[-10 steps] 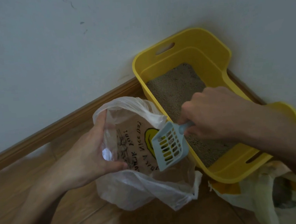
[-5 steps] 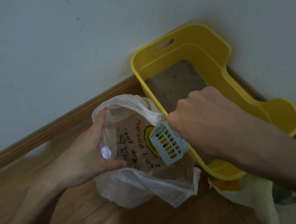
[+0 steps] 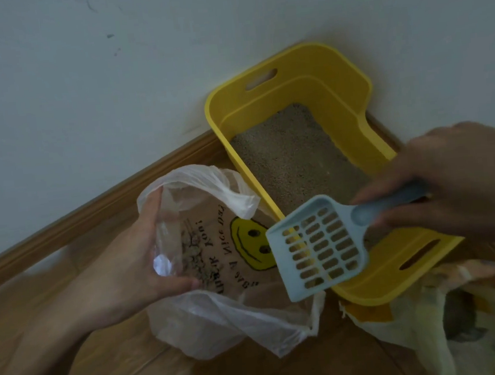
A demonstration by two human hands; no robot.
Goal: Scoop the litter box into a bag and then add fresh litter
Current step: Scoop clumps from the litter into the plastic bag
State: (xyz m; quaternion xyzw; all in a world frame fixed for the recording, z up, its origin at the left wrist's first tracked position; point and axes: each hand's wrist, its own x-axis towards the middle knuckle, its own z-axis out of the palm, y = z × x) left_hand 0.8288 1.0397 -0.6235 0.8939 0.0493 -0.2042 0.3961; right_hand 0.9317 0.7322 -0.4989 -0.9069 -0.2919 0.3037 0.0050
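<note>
The right hand grips a pale-blue slotted plastic scoop; the left hand holds a clear plastic bag open beside the yellow plastic litter box; a crumpled pale sack lies nearby.

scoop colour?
Pale blue litter scoop with a slotted pan, held by the right hand; head view.

Left grip curled, pinching; right grip, blurred, seemingly curled, clasping.

Scoop over the bag's edge

Her right hand grips the blue scoop between the yellow litter box and the clear bag, which her left hand holds open.
</note>
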